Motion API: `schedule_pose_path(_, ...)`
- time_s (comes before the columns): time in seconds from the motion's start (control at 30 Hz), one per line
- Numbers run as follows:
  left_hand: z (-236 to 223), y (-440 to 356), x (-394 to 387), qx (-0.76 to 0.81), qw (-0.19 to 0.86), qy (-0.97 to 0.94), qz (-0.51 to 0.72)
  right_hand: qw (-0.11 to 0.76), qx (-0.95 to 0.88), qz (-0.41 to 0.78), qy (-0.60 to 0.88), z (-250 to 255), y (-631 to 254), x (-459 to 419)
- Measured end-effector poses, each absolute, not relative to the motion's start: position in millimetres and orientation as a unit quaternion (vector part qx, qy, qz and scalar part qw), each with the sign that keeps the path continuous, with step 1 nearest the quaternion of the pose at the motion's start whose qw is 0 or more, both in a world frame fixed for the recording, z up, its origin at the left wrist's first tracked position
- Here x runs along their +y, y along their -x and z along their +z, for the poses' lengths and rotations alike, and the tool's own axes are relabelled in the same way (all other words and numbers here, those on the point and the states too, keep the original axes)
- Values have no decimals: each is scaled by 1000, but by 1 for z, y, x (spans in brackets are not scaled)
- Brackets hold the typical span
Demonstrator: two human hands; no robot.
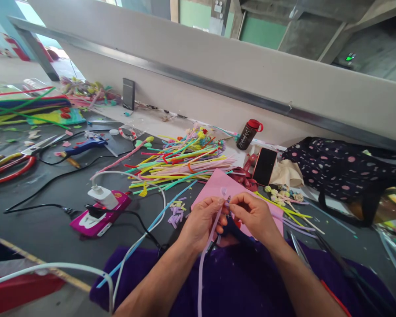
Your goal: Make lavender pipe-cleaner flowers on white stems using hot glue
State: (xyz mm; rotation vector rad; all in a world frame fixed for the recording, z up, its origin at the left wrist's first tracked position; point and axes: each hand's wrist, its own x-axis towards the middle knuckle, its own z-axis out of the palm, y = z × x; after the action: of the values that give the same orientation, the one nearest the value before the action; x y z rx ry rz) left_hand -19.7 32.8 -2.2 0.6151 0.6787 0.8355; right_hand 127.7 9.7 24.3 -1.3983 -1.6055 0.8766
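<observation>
My left hand [206, 218] is closed around a pale lilac pipe cleaner [203, 259], whose long end hangs down in front of me. The fingertips of my right hand [252, 215] pinch at the upper end of that pipe cleaner, close to the left fingertips. What exactly lies between the right fingers is too small to make out. Below both hands is a pink sheet [214, 185] on the table. A dark blue object [232, 229] shows partly between my hands, its shape mostly hidden. Short cut lilac and yellow pieces [176, 213] lie left of my left hand.
Bundled pipe cleaners [185, 163] lie behind the sheet. A magenta power strip [100, 215] with cables, a blue glue gun [86, 147] and large scissors [29, 152] are to the left. A phone [265, 166], a bottle [247, 135] and a patterned bag [346, 169] stand right.
</observation>
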Motion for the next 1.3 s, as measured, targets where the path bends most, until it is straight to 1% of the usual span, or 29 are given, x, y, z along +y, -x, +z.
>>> schedule_pose_path(0.23,0,17,30,338,795,-324,385,390,-674,270,566,21,-125,9)
schedule_pose_path(0.33,0,18,32,319,798,-326,395,378,-682,267,566,25,-129,9)
schedule_pose_path(0.37,0,19,33,309,799,-320,406,362,-686,267,572,28,-132,9)
schedule_pose_path(0.43,1,23,36,293,797,-303,433,290,-711,246,592,32,-138,7)
schedule_pose_path(0.53,5,28,39,275,795,-281,461,117,-752,152,631,33,-144,0)
schedule_pose_path(0.6,7,30,39,264,799,-270,467,24,-759,99,643,27,-142,-6)
schedule_pose_path(0.67,8,31,38,257,805,-261,467,-32,-760,82,644,17,-137,-10)
schedule_pose_path(0.73,8,31,37,252,806,-257,470,-50,-755,70,650,8,-132,-12)
schedule_pose_path(0.83,7,33,37,263,794,-259,483,-23,-743,89,663,2,-131,-9)
schedule_pose_path(0.9,6,34,38,277,781,-262,495,45,-736,154,657,4,-140,-8)
schedule_pose_path(1.0,7,36,38,286,773,-266,500,225,-694,317,606,14,-162,-10)
schedule_pose_path(1.07,7,35,37,288,779,-262,491,372,-623,411,552,21,-173,-15)
schedule_pose_path(1.13,7,34,36,292,784,-258,482,447,-577,462,504,26,-176,-22)
schedule_pose_path(1.2,7,32,35,296,785,-259,479,469,-560,476,490,30,-171,-31)
schedule_pose_path(1.3,5,28,35,307,773,-273,483,452,-573,451,514,35,-157,-42)
